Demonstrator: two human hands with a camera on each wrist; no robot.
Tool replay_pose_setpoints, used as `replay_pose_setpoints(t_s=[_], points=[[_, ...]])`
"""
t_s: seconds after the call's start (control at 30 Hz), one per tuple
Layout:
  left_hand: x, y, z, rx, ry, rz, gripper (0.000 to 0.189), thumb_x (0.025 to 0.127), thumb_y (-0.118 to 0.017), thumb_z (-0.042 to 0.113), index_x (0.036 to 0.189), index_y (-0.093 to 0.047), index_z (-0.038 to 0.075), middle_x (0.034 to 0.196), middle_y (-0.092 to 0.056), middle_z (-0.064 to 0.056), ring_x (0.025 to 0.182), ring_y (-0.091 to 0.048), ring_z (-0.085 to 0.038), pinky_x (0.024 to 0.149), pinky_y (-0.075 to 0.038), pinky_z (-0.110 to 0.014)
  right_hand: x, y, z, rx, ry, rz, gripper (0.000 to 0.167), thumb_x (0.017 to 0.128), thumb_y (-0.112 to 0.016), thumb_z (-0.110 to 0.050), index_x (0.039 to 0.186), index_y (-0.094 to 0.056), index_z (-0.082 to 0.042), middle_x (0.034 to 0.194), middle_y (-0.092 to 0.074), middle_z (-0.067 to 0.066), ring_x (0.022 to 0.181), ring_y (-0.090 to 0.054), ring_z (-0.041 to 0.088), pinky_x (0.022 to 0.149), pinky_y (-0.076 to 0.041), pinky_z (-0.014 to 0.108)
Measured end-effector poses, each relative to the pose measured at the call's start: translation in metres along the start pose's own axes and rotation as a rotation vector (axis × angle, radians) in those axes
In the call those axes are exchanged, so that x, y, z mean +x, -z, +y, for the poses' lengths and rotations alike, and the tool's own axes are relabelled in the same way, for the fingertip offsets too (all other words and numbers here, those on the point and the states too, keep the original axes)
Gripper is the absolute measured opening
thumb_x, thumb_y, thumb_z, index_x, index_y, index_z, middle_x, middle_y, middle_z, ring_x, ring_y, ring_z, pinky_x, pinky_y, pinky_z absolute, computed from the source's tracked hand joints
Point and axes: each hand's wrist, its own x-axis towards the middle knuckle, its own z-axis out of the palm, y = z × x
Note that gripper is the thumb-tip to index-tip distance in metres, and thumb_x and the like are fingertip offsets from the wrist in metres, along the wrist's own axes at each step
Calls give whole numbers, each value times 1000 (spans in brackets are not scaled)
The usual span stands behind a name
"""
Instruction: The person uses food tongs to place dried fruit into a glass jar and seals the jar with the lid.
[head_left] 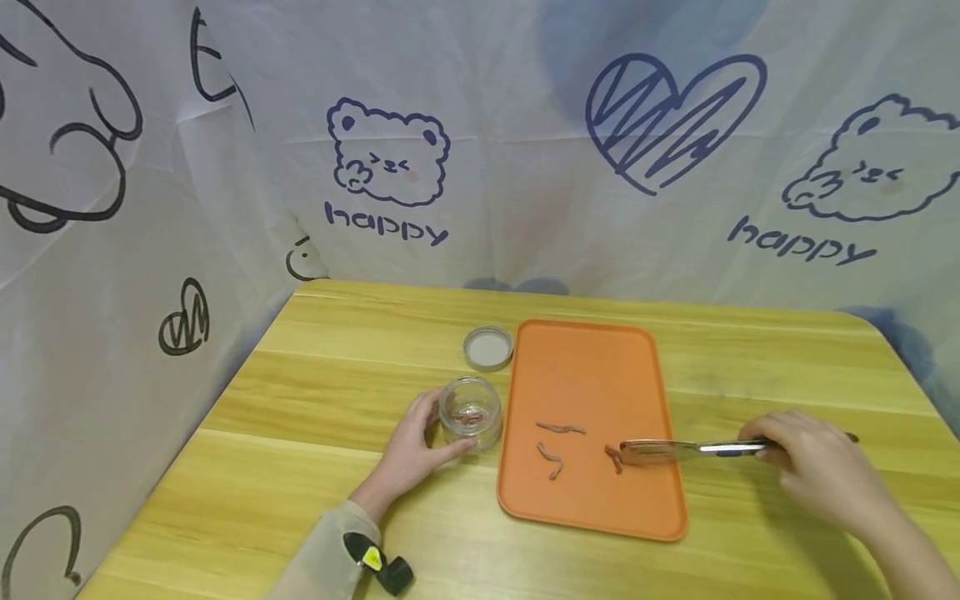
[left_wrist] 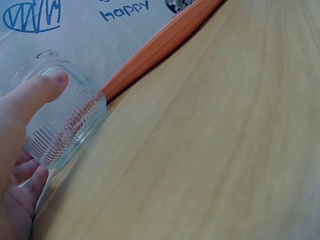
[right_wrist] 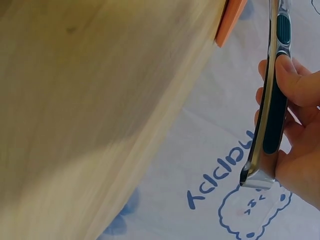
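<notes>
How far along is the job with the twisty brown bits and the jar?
Done: the lid is off, beside the orange tray, and some bits are in the glass jar.
In hand: the left hand holds the jar, and the right hand holds tongs at one bit on the tray.
To go: probably that bit and two other bits there.

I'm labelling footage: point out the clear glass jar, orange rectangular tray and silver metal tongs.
Clear glass jar (left_wrist: 75,115): left wrist view, on its ribbed side.
Orange rectangular tray (head_left: 588,371): head view, on its bare far part.
Silver metal tongs (right_wrist: 275,109): right wrist view, on the dark grip.
</notes>
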Motion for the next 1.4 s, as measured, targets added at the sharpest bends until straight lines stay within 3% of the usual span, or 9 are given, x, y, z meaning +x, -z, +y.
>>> replay_pose_setpoints(t_s=[0.67, 1.4], points=[[1, 1, 2, 0, -6, -5, 80, 75, -83, 31, 140, -43, 7, 132, -49, -8, 123, -49, -20, 108, -36, -36, 13, 4, -12, 42, -69, 40, 31, 67, -74, 10, 84, -69, -15, 82, -67, 0, 72, -58, 23, 59, -51, 45], [0, 0, 1, -1, -14, -2, 80, 74, -83, 31, 140, -43, 7, 131, -49, -9, 122, -49, -20, 108, -36, -35, 33, 7, -26, 52, -118, 37, 27, 70, -73, 10, 84, -69, -13, 80, -66, 1, 74, -59, 25, 61, -50, 48]])
